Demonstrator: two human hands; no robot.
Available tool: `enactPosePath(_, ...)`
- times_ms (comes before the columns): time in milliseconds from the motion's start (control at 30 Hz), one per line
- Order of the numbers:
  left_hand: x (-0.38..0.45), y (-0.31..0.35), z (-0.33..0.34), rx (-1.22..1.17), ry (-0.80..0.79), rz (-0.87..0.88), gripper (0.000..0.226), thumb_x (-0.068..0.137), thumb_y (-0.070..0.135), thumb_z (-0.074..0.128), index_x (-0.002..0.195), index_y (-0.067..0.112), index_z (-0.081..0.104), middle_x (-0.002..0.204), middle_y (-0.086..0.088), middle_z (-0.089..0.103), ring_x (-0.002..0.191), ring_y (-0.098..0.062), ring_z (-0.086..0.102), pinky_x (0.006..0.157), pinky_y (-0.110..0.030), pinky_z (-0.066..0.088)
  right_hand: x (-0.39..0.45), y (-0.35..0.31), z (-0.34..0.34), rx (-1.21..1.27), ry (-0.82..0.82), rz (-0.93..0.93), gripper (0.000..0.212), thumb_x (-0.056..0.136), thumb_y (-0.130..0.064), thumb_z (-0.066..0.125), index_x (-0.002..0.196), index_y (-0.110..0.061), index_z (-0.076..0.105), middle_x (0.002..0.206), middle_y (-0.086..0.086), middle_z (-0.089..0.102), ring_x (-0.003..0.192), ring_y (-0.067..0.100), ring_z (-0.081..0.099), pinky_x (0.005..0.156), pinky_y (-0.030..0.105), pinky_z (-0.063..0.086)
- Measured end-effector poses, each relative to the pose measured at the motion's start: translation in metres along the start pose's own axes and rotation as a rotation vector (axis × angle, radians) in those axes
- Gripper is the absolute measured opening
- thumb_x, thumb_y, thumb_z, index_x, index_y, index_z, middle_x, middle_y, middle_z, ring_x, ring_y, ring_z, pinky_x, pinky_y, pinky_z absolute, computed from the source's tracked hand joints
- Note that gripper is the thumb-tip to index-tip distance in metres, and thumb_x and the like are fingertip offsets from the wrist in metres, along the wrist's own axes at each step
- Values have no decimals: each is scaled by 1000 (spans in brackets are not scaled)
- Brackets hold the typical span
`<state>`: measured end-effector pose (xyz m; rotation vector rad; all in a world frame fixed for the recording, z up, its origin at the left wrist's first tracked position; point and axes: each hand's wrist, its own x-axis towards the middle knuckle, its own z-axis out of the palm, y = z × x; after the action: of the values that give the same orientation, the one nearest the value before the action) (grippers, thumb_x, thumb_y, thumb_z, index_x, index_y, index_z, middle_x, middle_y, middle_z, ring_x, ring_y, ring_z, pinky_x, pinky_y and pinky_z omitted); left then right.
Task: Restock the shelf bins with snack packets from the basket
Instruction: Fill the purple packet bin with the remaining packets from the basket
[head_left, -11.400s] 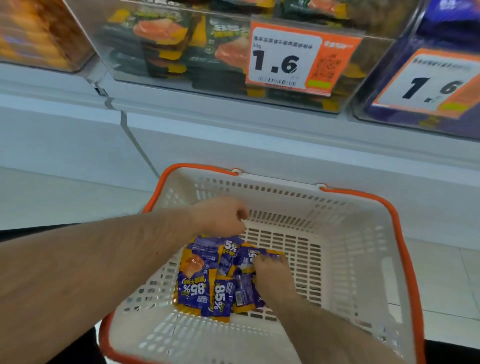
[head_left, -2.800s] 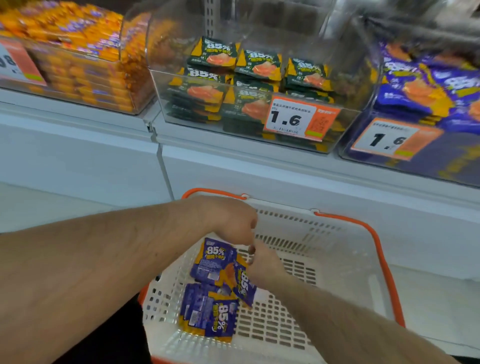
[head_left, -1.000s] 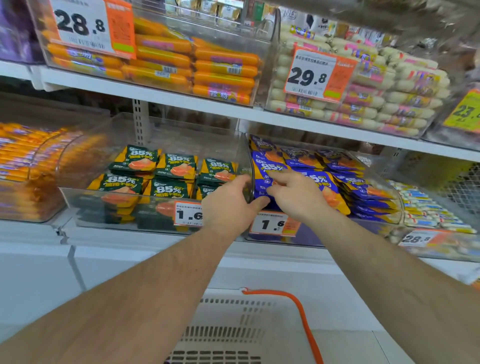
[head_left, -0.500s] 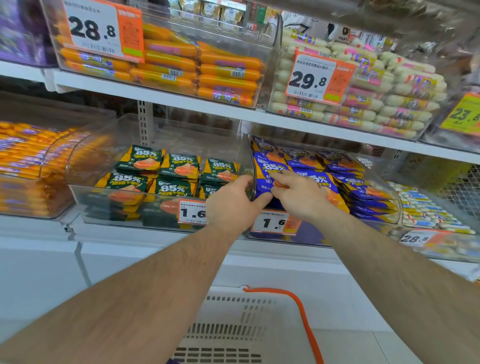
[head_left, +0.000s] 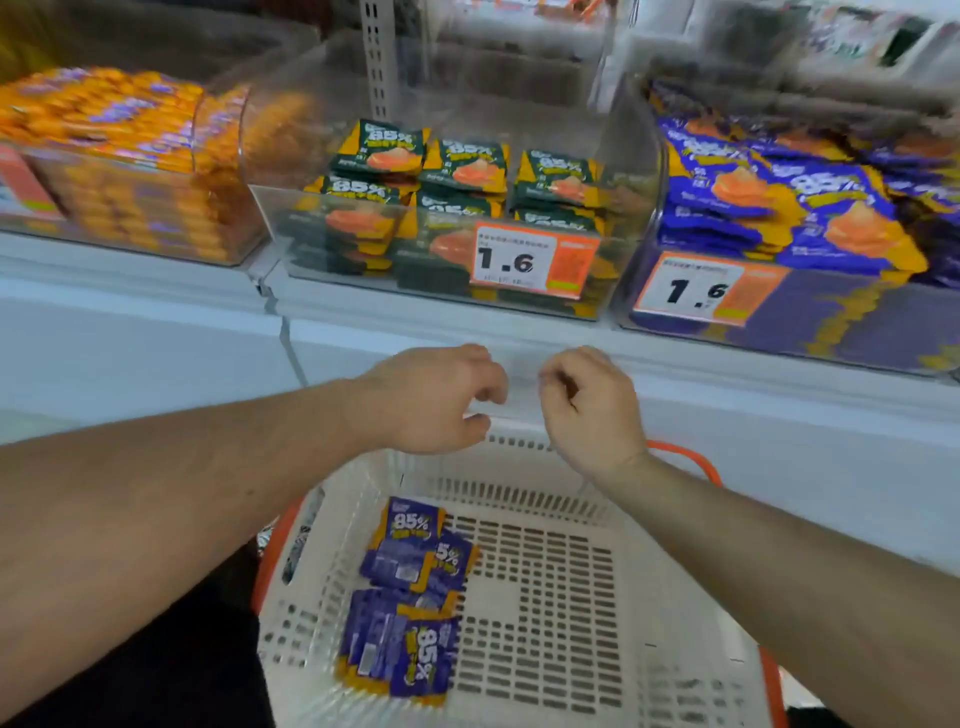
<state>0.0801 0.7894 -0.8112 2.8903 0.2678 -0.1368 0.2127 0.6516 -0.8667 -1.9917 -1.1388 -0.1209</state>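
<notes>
Both hands have come away from the purple-packet bin, where half a second ago they were settling packets, and now hang side by side above the far rim of the basket (head_left: 545, 613), below the shelf edge (head_left: 727, 374). The left hand (head_left: 436, 400) holds nothing, its fingers loosely curled downward with the thumb apart beneath them; the right hand (head_left: 587, 410) is likewise bare, fingers curled loosely inward toward the palm. The two hands are near each other but not touching. The white slotted basket with an orange rim sits under the forearms, and the purple snack packets (head_left: 410, 597) marked 85% lie in its left part in two overlapping clusters, one nearer the far wall and one nearer the wearer; the rest of its floor shows bare slots. On the shelf above, the right clear bin (head_left: 779, 322) holds stacked purple packets (head_left: 779, 208) of the same print, piled above the front wall, with an orange-and-white price tag (head_left: 696, 291) reading 1.6 on its face. The middle clear bin (head_left: 426, 296) holds rows of green 85% packets (head_left: 457, 176) stacked several deep, filling only its front portion, behind another 1.6 tag (head_left: 519, 260). The left bin (head_left: 156, 244) is heaped with orange sausage-like sticks (head_left: 104, 135), blurred.
</notes>
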Motion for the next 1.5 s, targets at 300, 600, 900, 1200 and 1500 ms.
enactPosePath(300, -20, -29, 47, -127, -438, -191, 45, 97, 35, 51, 141, 26, 44, 144, 4, 44, 123, -15, 48, 102, -32, 41, -117, 34, 186, 301, -743, 1320, 24, 96, -13, 54, 118, -8, 62, 63, 4, 40, 54, 18, 35, 64, 34, 35)
enactPosePath(600, -28, -52, 62, -200, -502, -312, 43, 96, 38, 53, 137, 28, 45, 144, 0, 41, 119, -20, 50, 91, -30, 40, -160, 43, 257, 614, -454, 1724, 79, 80, -25, 77, 145, -8, 37, 135, 10, 52, 103, 28, 57, 87, 47, 54)
enactPosePath(900, -31, -58, 57, -285, -482, -406, 45, 95, 34, 54, 139, 24, 46, 145, 1, 43, 127, -18, 47, 101, -29, 40, -138, 30, 231, 405, -567, 1360, 12, 90, -4, 54, 87, -15, 57, 69, 6, 48, 59, 22, 48, 56, 29, 41)
enactPosePath(1200, -14, -24, 38, -777, -423, -719, 50, 96, 49, 49, 134, 15, 46, 113, -8, 61, 87, -23, 70, 80, -38, 59, -86, -4, 81, -113, -346, 347, 22, 83, -14, 55, 62, -14, 48, 54, -4, 37, 55, 19, 39, 55, 31, 23)
enactPosePath(1500, 6, 57, 8, -1403, 96, -539, 21, 87, -3, 60, 96, 13, 71, 95, -14, 75, 79, -22, 70, 76, -37, 59, -67, -25, -34, -299, -29, -243, 29, 69, -32, 56, 91, -21, 72, 96, -1, 64, 90, 22, 61, 87, 34, 39)
